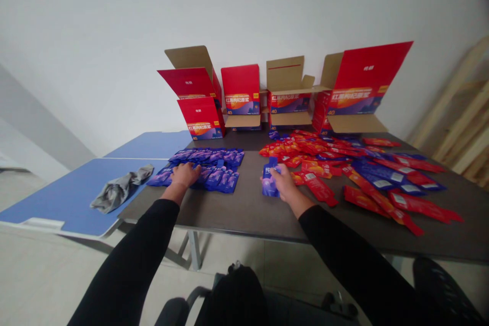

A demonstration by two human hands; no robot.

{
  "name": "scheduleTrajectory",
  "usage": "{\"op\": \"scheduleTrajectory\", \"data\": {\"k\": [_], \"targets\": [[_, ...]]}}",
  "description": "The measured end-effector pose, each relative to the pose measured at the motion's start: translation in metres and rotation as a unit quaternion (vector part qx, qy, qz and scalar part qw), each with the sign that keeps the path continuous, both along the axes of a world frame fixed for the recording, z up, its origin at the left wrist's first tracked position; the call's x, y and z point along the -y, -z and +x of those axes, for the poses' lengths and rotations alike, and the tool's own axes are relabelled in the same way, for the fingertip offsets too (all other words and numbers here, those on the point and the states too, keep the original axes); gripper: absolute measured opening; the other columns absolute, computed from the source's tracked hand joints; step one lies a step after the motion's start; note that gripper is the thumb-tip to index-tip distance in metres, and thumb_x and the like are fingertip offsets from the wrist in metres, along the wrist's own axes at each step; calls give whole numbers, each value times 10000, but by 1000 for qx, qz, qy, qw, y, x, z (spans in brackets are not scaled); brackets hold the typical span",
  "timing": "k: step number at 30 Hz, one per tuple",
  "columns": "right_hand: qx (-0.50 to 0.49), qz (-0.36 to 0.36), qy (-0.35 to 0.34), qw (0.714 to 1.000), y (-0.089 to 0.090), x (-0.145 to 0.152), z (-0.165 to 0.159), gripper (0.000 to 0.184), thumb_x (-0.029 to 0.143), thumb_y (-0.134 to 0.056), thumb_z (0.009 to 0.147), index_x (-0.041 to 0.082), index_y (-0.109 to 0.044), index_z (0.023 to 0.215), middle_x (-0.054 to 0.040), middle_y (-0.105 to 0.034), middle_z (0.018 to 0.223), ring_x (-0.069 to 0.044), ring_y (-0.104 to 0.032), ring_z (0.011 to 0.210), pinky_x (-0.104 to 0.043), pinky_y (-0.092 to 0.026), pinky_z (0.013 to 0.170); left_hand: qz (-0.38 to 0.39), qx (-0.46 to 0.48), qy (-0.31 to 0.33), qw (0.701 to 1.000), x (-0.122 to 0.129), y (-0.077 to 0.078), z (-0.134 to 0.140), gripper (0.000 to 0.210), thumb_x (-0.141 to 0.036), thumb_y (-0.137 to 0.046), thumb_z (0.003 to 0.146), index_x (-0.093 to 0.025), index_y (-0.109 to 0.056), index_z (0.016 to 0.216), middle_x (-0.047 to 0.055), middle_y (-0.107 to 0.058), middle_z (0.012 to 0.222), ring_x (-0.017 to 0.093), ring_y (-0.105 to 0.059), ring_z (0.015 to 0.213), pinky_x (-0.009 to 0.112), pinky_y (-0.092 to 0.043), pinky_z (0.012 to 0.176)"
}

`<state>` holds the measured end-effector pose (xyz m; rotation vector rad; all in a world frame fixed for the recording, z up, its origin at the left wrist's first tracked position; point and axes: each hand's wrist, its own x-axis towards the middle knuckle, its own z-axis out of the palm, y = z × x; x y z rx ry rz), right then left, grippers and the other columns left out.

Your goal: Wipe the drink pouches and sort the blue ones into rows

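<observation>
My right hand (283,182) is closed on a purple pouch (270,183), which stands upright just above the dark table, its narrow spout end up. My left hand (186,174) lies over the front row of purple pouches (216,177), fingers apart and touching them. Behind that row is a second row of purple pouches (206,155), overlapping side by side. To the right of my right hand spreads a loose pile of red pouches (319,153), with some purple pouches (376,173) mixed in.
Red printed cartons (204,125) stand along the back by the wall, several with flaps raised, one large open carton (355,97) at the right. A blue table (76,188) adjoins on the left, with a crumpled grey cloth (120,191). Wooden boards (454,97) lean at the far right.
</observation>
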<state>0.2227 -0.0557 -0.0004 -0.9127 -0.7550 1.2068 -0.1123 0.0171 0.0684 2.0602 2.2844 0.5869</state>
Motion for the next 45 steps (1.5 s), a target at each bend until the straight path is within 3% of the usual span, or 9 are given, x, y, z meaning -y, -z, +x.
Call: {"op": "scheduleTrajectory", "data": {"k": [3,5,9,12,16,23,31,38,45], "targets": [[-8,-1,-6,1000,0,0,0,425,404,-711,668,273,-419,948,55,-628,693,-184,-652,565,-296,-502,523,50,-8,5,999,16,-4,27,445,-429,-453,905,-136,-693,1139,201,-635,1246,382,-528,1205,519,-383,1027],[-14,1,-3,1000,2,-1,0,403,413,-697,672,274,-426,935,58,-620,681,-182,-647,569,-290,-494,521,80,22,110,990,30,-1,57,376,-380,-443,918,-154,-713,1050,158,-673,1157,320,-564,1157,461,-389,1055],[8,0,27,1000,8,-5,2,397,446,-732,637,261,-462,863,79,-554,608,-142,-574,533,-246,-450,501,35,139,308,941,63,17,128,268,-360,-511,907,-195,-695,1010,119,-675,1070,249,-611,1060,379,-439,1030],[13,0,46,999,12,-8,5,392,451,-762,606,243,-495,804,79,-531,597,-118,-523,537,-232,-431,513,13,242,317,917,81,31,171,508,-419,-689,799,-186,-592,1240,150,-581,1245,264,-610,1093,397,-451,1027],[7,16,36,999,11,-7,7,374,438,-768,611,227,-500,764,74,-545,641,-103,-512,557,-231,-424,543,-24,276,281,919,93,40,206,882,-396,-830,648,-193,-435,1409,213,-400,1423,358,-525,1269,449,-389,1084],[19,32,24,999,7,-5,5,420,541,-757,632,229,-498,743,59,-553,657,-116,-506,605,-232,-411,555,3,243,260,934,91,51,224,783,-354,-687,799,-131,-357,1474,248,-422,1366,385,-476,1307,476,-345,1102],[-15,34,-7,999,4,-6,4,371,532,-709,679,224,-503,659,33,-513,615,-101,-416,514,-259,-347,494,51,245,291,924,87,33,167,801,-389,-734,768,-190,-404,1470,161,-472,1320,316,-475,1300,413,-321,1139],[-3,27,-11,1000,0,-3,4,394,553,-726,639,221,-516,620,27,-505,603,-94,-396,499,-255,-330,476,105,99,80,986,38,-10,50,829,-515,-618,846,-40,-364,1476,242,-426,1374,345,-422,1342,430,-309,1150],[-5,33,-18,999,-1,-1,4,414,555,-757,631,212,-527,603,26,-502,613,-90,-402,510,-253,-328,486,-52,-75,-29,995,-3,-15,-73,611,-507,-533,864,-64,-581,1281,212,-642,1173,342,-514,1254,381,-425,1022]]}}
